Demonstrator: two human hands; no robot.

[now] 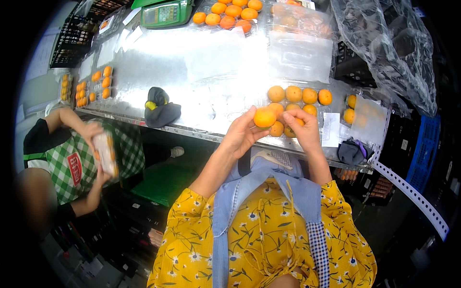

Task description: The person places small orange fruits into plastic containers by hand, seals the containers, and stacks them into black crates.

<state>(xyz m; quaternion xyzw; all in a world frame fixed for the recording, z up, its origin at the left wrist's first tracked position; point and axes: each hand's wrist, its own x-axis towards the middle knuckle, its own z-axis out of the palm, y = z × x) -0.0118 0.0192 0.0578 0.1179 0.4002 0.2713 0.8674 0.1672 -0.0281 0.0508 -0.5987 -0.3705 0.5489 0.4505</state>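
Observation:
My left hand (244, 133) is closed around an orange mandarin (265, 117), its thumb and fingers at the fruit's sides. Close by on the right, my right hand (306, 129) has its fingers curled over the front of a clear plastic tray; orange shows under them, but whether they grip a fruit is hidden. The mandarins (294, 94) in that tray sit in rows at the table's near edge, partly covered by my hands. A white paper slip (331, 129) lies just right of the tray.
The metal table (158, 57) holds a green scale (167, 13), more mandarins (232, 12) and stacked clear containers (300, 53). Dark gloves (161, 108) rest at the front edge. Plastic film (386, 45) hangs at right. On the left, a co-worker (79, 158) handles a fruit pack.

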